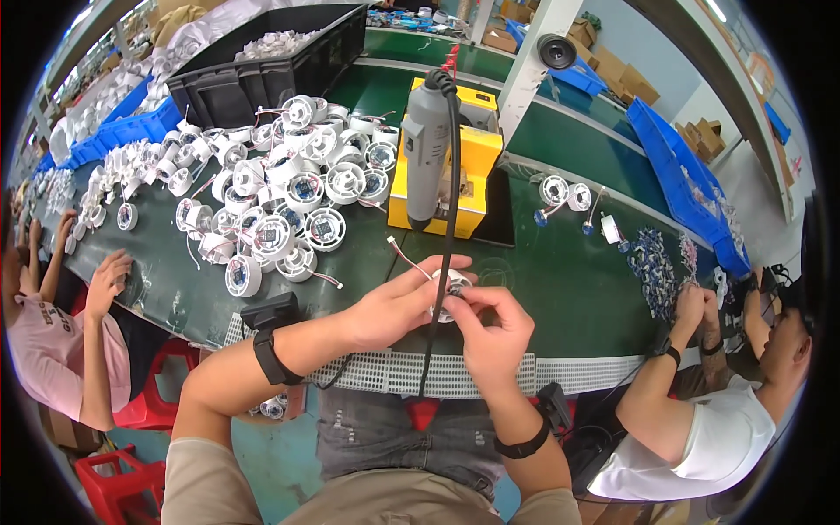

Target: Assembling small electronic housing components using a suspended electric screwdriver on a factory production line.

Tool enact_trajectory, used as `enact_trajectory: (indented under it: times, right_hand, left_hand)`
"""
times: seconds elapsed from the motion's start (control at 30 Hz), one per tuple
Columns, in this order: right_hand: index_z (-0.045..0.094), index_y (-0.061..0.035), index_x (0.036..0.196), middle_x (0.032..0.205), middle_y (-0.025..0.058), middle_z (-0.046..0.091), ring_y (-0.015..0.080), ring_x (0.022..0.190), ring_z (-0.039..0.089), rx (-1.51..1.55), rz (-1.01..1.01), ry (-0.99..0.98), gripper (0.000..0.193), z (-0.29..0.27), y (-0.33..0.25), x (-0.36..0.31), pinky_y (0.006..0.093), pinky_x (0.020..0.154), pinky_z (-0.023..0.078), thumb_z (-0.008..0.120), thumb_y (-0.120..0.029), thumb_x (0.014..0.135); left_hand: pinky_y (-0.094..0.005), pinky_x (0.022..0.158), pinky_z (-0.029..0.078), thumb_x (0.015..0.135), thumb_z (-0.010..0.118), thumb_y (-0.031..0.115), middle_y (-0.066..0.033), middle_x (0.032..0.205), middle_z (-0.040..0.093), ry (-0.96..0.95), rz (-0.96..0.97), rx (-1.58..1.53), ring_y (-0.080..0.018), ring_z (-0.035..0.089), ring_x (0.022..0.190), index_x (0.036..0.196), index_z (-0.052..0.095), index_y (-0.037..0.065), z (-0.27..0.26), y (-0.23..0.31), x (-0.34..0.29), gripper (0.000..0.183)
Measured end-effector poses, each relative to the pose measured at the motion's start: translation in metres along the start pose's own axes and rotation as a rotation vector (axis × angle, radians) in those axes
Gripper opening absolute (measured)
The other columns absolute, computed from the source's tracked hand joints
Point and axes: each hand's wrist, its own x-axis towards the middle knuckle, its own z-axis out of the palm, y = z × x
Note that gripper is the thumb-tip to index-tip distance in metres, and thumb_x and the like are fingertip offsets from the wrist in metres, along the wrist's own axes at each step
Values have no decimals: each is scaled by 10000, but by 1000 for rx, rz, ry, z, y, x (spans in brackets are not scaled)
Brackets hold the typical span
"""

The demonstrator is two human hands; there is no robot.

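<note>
White round plastic housing point(448, 293) with thin wires, gripped by left hand point(394, 306) and right hand point(492, 328).

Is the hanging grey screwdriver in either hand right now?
No. The grey screwdriver hangs free above the belt, while the left hand and right hand both hold a small white round part.

Factory assembly line: green conveyor belt point(560, 289)

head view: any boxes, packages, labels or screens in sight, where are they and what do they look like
Yellow rectangular box: on the green belt behind the hanging grey power screwdriver, pale label on its front.
Brown cardboard cartons: stacked beyond the belt, upper right.
Black plastic crate: upper left, holding white parts.
No screens in view.
</note>
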Motion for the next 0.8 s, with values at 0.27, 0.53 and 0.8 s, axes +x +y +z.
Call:
enact_trajectory:
  times: [0.27,0.53,0.8]
  right_hand:
    - [548,24,1083,974,70,591,184,920,630,220,55,-77,355,-6,1,15,281,810,531,673,109,762]
    - [454,23,1324,1188,161,587,241,1075,590,-190,-247,-35,657,22,-13,65,356,924,464,761,-125,762]
    - [298,-7,1363,739,66,543,158,602,565,336,-419,66,516,83,-13,127,305,602,513,544,-100,918]
  left_hand:
    - [-361,1060,358,1017,438,298,-105,1389,435,-113,149,-26,-207,445,1262,1491,205,73,4,6,-1,574]
    - [-305,763,604,920,533,101,-128,1138,600,199,-105,329,-175,601,1031,1329,406,-60,-16,8,5,458]
    - [-322,803,590,939,494,63,-112,1110,548,395,-141,159,-197,616,947,1261,451,-47,-20,13,7,343]
